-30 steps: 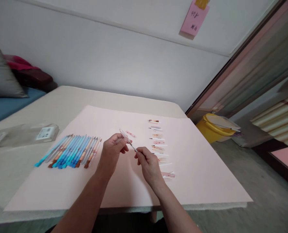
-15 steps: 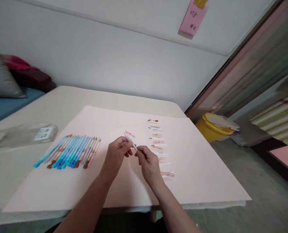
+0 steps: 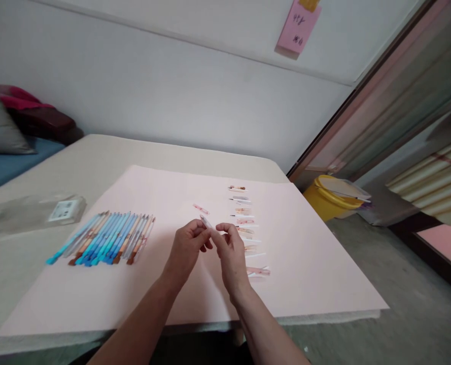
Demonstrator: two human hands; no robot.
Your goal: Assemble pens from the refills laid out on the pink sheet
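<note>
Over the pink sheet, my left hand (image 3: 189, 246) is closed around a slim pale pen (image 3: 205, 221), its tip end pointing up and away from me. My right hand (image 3: 231, 251) meets the pen's near end, thumb against it and fingers curled; the grip there is partly hidden. Just beyond lies a small pink pen part (image 3: 201, 209), apart from both hands. On the right, a column of pen parts (image 3: 244, 221) holds short patterned barrels and thin white refills. To the left, several blue, brown and clear pens (image 3: 111, 238) lie side by side.
The pink sheet (image 3: 305, 284) covers much of the pale table (image 3: 164, 152). A clear plastic bag (image 3: 23, 215) with a white label rests at left. White wall stands behind, bearing a pink note (image 3: 297, 28). A yellow bucket (image 3: 326, 203) is on the floor at right.
The dark-ended piece between my hands no longer shows. My right hand has moved up against my left, its fingers more raised. The view has shifted slightly.
</note>
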